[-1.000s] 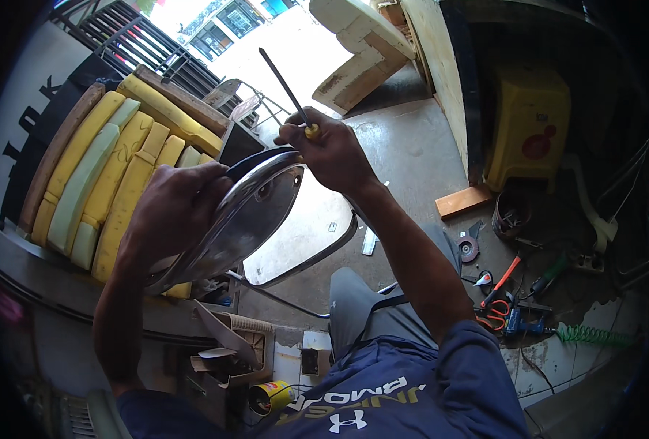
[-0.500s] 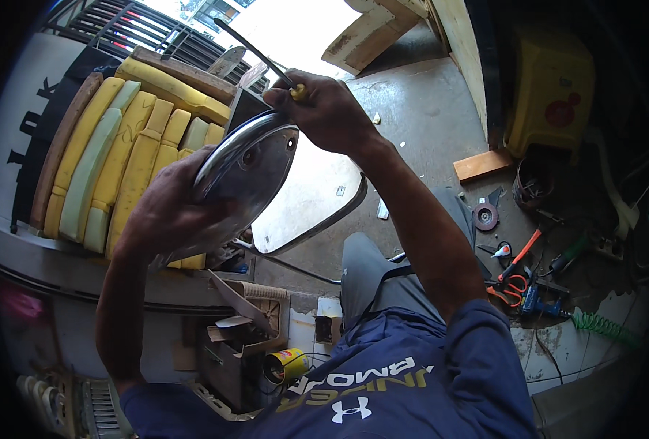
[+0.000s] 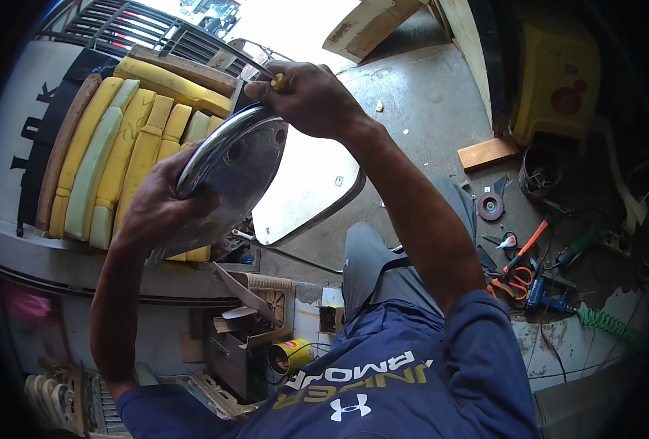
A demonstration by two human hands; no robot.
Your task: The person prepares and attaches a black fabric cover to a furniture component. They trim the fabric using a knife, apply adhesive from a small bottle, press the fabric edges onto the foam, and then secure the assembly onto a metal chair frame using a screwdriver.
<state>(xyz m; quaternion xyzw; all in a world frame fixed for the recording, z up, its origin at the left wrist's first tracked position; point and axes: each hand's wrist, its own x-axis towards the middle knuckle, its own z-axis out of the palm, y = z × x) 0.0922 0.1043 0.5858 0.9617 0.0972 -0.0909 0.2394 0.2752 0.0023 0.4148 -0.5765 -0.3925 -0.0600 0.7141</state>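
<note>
My left hand (image 3: 156,205) is closed on the near left edge of a shiny, oval metal piece (image 3: 247,172) with a polished rim and round holes. Its thumb lies across the face of the metal. At the far end of that piece, my right hand (image 3: 313,102) grips a screwdriver (image 3: 279,82) by its yellow handle, with the long shaft pointing up and to the left. The right fingers are right by the metal's upper tip; whether they also hold it I cannot tell. Behind the metal is a white, dark-edged board (image 3: 306,205).
Yellow and pale green foam pads (image 3: 112,168) are stacked on the left. Orange-handled scissors (image 3: 518,282), a blue air tool (image 3: 544,296) with a green coiled hose (image 3: 606,325), and a sanding disc (image 3: 490,206) lie at right. A yellow can (image 3: 291,355) stands below.
Both hands and the metal piece have shifted slightly left. The screwdriver's tip has dropped lower, and its shaft lies at a flatter angle.
</note>
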